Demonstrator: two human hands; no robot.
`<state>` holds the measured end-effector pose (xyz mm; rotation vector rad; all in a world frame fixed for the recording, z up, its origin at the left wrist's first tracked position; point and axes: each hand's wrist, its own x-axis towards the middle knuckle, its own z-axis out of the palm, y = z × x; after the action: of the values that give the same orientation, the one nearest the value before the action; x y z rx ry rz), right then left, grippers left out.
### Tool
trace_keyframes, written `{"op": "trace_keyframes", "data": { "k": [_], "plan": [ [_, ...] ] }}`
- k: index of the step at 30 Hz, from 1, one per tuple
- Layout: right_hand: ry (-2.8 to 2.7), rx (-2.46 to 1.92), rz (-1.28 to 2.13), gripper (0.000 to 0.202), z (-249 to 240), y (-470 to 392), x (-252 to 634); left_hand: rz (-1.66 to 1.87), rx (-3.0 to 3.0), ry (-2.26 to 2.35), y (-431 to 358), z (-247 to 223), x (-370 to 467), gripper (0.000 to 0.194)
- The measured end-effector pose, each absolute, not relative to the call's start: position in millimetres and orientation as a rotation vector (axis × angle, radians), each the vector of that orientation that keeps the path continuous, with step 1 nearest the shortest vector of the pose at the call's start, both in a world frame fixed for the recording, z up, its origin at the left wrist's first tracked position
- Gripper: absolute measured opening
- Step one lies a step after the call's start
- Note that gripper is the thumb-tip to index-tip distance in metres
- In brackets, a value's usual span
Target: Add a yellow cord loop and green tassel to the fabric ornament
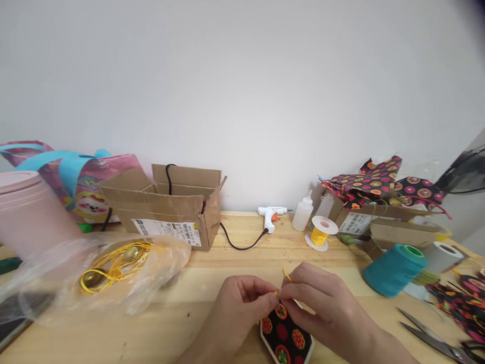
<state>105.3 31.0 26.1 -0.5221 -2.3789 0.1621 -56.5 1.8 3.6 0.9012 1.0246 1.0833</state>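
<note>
A black piece with red and orange round motifs and a pale edge [282, 332] lies low in the middle of the view, under my fingers. At its top end my left hand [242, 308] pinches a bit of yellow cord between thumb and forefinger. My right hand [322, 298] meets it there, fingers closed on the same yellow cord [286, 274], whose loose end sticks up above the fingertips. The fingertips of both hands nearly touch and hide the spot where the cord meets the piece.
A glue gun [270, 217], a squeeze bottle [303, 212] and a yellow cord spool [320, 236] stand near the wall. Right: teal thread cone [394, 270], scissors [432, 336], fabric-filled box [354, 222]. Left: cardboard box [178, 212], plastic bag with yellow cord [162, 263], pink bin [34, 222].
</note>
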Motion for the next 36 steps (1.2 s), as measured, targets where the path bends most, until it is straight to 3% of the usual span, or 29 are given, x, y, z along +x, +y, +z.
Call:
{"op": "trace_keyframes", "data": {
  "k": [6, 16, 36],
  "plan": [
    [-2.355, -0.518, 0.019, 0.012, 26, 28, 103, 1.058, 0.917, 0.975, 1, 4, -57, 0.007],
    [-2.251, -0.52, 0.041, 0.015, 23, 27, 101, 1.166, 0.736, 0.739, -1, 2, -48, 0.017],
    [-2.263, -0.515, 0.011, 0.013, 11, 30, 100, 1.067, 0.625, 0.69, -1, 2, -49, 0.016]
  ]
}}
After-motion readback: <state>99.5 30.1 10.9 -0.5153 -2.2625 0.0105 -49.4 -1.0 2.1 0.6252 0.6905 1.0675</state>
